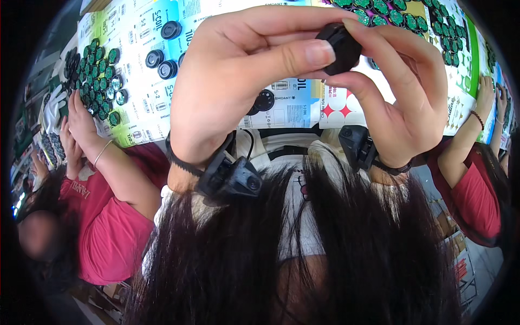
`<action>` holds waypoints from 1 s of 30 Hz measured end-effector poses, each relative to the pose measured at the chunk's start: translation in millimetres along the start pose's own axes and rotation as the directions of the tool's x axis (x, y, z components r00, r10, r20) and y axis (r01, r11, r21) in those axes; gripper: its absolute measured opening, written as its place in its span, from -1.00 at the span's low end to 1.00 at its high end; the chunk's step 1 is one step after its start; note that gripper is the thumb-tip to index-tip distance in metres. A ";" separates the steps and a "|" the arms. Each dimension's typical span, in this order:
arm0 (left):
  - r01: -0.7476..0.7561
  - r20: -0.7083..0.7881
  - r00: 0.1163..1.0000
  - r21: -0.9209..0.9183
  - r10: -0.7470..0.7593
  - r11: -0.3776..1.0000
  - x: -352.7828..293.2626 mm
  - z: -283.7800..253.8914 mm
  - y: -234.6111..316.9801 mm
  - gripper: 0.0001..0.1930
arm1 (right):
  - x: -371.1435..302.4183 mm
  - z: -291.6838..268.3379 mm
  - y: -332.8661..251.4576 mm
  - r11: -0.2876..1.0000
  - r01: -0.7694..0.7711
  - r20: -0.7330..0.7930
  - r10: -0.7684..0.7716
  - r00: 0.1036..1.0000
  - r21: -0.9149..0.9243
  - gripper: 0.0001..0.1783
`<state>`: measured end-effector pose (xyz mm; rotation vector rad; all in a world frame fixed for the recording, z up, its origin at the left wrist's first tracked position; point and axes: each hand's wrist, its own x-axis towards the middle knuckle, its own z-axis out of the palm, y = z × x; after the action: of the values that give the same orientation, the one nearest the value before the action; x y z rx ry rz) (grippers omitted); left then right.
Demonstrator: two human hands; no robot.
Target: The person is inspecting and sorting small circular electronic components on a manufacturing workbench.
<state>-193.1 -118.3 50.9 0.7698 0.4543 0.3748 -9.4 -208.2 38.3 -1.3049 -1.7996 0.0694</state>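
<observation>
My left hand (233, 70) and my right hand (403, 89) meet over the work table, both closed around one small black round part (343, 47). The left thumb presses on its near side, while the right fingertips pinch its right edge. Fingers hide some of the part. Below my left hand lies a black round piece with small holes (264, 100). Left of that hand, a few black round caps (171, 30) rest on the table, one partly covered by the hand.
Printed cardboard sheets (138, 114) cover the table. Round green circuit boards in black housings cluster at the left (97, 81) and far right (449, 35). A person in red (119, 233) works at the left, another (476, 189) at the right. Strapped-on black devices (230, 176) sit at my wrists.
</observation>
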 end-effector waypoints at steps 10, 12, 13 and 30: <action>-0.029 -0.169 0.981 0.354 0.095 0.935 -4.6 21.2 -1.2 -0.53 | -4.5 4.8 -8.7 0.991 -0.001 -0.095 -0.011 0.995 -0.131 -0.48; -0.016 -0.173 0.981 0.365 0.085 0.931 -0.1 20.9 1.5 -0.54 | -5.6 3.4 -6.4 0.992 -0.047 -0.094 0.036 0.995 -0.119 -0.48; -0.010 -0.174 0.982 0.361 0.078 0.933 -0.7 21.1 2.9 -0.54 | -5.8 2.9 -6.9 0.992 -0.046 -0.093 0.035 0.995 -0.119 -0.48; -0.073 0.079 0.994 -0.108 0.082 0.992 20.1 -10.5 -18.9 -0.48 | -5.8 -10.8 14.5 0.994 0.093 0.021 -0.092 0.996 -0.065 -0.46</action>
<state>-178.7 -115.1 25.3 0.6997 0.3244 0.4336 8.9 -210.9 33.9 -1.2687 -1.8887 -0.0299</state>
